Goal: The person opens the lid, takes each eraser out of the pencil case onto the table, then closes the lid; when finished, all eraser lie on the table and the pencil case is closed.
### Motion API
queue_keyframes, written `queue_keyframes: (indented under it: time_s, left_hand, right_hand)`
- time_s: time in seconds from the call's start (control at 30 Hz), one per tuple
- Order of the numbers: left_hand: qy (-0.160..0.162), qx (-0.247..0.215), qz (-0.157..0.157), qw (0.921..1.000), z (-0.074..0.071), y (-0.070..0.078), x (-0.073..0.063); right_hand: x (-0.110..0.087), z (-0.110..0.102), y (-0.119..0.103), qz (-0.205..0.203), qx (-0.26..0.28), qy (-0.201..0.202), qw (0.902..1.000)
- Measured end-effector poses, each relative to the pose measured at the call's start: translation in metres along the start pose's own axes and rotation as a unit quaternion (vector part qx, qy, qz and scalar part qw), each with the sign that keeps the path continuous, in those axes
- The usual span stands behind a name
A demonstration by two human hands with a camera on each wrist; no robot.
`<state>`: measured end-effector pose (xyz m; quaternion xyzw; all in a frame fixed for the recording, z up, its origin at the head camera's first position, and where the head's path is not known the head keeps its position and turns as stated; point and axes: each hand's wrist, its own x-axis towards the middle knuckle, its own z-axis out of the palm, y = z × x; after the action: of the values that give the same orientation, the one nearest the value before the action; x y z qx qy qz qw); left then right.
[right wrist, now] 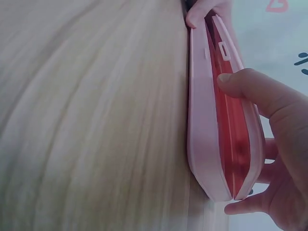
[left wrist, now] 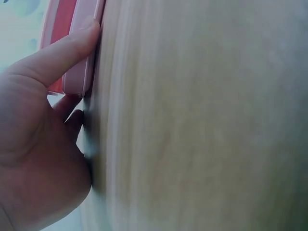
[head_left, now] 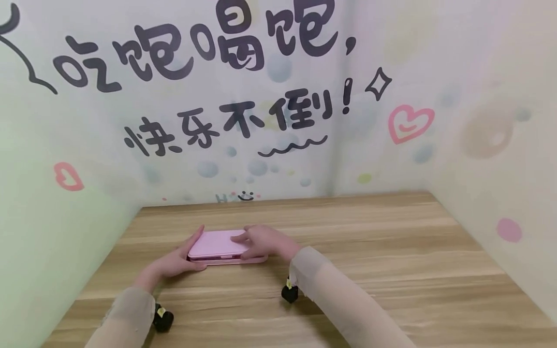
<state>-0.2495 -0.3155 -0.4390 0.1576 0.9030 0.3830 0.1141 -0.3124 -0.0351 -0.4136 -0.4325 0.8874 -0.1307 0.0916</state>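
A pink hinged case (head_left: 214,243) lies on the wooden table, its lid (right wrist: 253,129) tilted up a little from the base (right wrist: 203,110). Through the gap shows a red interior (right wrist: 231,144), and a small latch tab (right wrist: 224,51) sits on the lid's front edge. My left hand (head_left: 173,263) holds the base at its left end, thumb along the front wall and fingers around behind. With the thumb hooked under the lid's front edge, my right hand (head_left: 264,240) grips the lid near its right end, fingers over its top.
The wooden table (head_left: 374,251) spreads around the case on every side. White printed walls (head_left: 491,183) enclose it at the back, left and right. A small black block hangs at each wrist, the left one (head_left: 163,320) and the right one (head_left: 289,292).
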Motion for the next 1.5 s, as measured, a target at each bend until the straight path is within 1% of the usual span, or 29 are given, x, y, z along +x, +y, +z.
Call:
queue_keyframes:
  time_s: [0.1,0.23,0.4,0.47,0.57,0.67,0.77,0.93,1.07,1.13,1.2,1.37,1.5]
  left_hand:
    - [-0.001,-0.023,-0.022,0.9995,-0.002,-0.002,0.001]
    - [-0.006,-0.059,-0.049,0.9971,-0.006,-0.005,-0.001]
    - [-0.016,-0.076,-0.049,0.9958,-0.009,-0.005,-0.001]
    - [-0.018,-0.075,-0.046,0.9959,-0.009,-0.005,-0.001]
    - [-0.020,-0.086,-0.051,0.9948,-0.010,-0.006,0.000]
    - [-0.026,-0.098,-0.054,0.9934,-0.012,-0.009,-0.001]
    - [-0.032,-0.121,-0.054,0.9907,-0.014,-0.011,-0.001]
    - [-0.039,-0.154,-0.052,0.9859,-0.014,-0.010,0.000]
    - [-0.036,-0.176,-0.058,0.9820,-0.012,-0.010,0.002]
    - [-0.030,-0.178,-0.060,0.9818,-0.012,-0.009,0.003]
    - [-0.028,-0.169,-0.063,0.9832,-0.012,-0.009,0.004]
    - [-0.031,-0.155,-0.076,0.9844,-0.011,-0.008,0.004]
    - [-0.029,-0.150,-0.073,0.9855,-0.010,-0.009,0.003]
  right_hand:
    - [-0.001,-0.001,0.000,0.011,0.015,-0.002,0.9998]
    - [-0.001,-0.002,0.001,0.016,0.038,-0.002,0.9992]
    - [-0.007,-0.002,0.009,0.014,0.085,0.000,0.9963]
    - [-0.011,-0.002,0.014,0.016,0.104,0.007,0.9944]
    - [-0.017,0.000,0.020,0.019,0.130,0.017,0.9912]
    - [-0.022,0.001,0.026,0.019,0.161,0.036,0.9861]
    - [-0.026,0.002,0.030,0.021,0.200,0.061,0.9776]
    - [-0.031,0.003,0.035,0.032,0.264,0.107,0.9580]
    - [-0.032,0.005,0.038,0.034,0.317,0.143,0.9370]
    - [-0.031,0.007,0.039,0.033,0.345,0.162,0.9240]
    - [-0.030,0.008,0.040,0.036,0.379,0.189,0.9052]
    - [-0.027,0.013,0.043,0.074,0.434,0.254,0.8611]
    - [-0.021,0.017,0.045,0.105,0.451,0.281,0.8408]
